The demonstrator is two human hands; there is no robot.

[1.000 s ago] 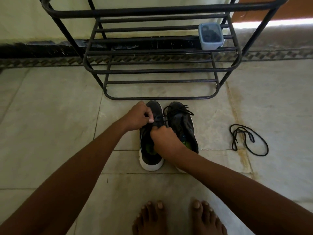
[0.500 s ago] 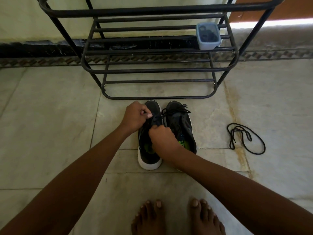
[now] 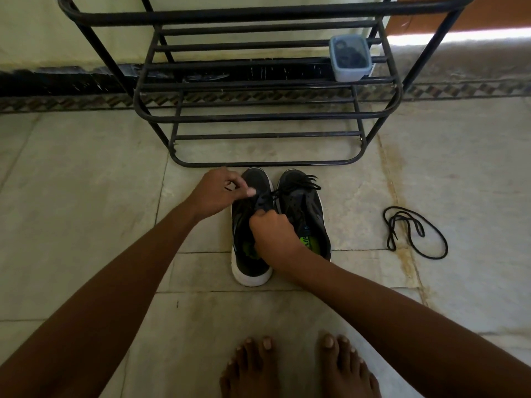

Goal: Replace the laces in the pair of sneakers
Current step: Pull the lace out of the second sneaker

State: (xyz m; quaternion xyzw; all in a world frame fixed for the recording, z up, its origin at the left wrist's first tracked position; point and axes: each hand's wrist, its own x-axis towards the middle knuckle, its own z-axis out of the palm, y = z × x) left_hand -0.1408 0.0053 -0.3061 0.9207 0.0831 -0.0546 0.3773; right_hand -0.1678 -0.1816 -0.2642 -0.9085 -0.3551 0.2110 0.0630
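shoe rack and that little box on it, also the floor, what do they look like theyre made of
Shoe rack: looks like metal tubing with a dark painted finish, judging by the thin round bars and bent corners. Box: probably plastic, with pale blue walls and a see-through lid showing dark contents. Floor: stone or ceramic tile, pale and mottled with a dull sheen, thin joint lines and a rusty stain.

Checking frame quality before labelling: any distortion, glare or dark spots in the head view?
Head view: wide-angle bowing bends the shoe rack bars; blown-out sunlight strip top right; black laces blend into the dark left sneaker between left hand and right hand.
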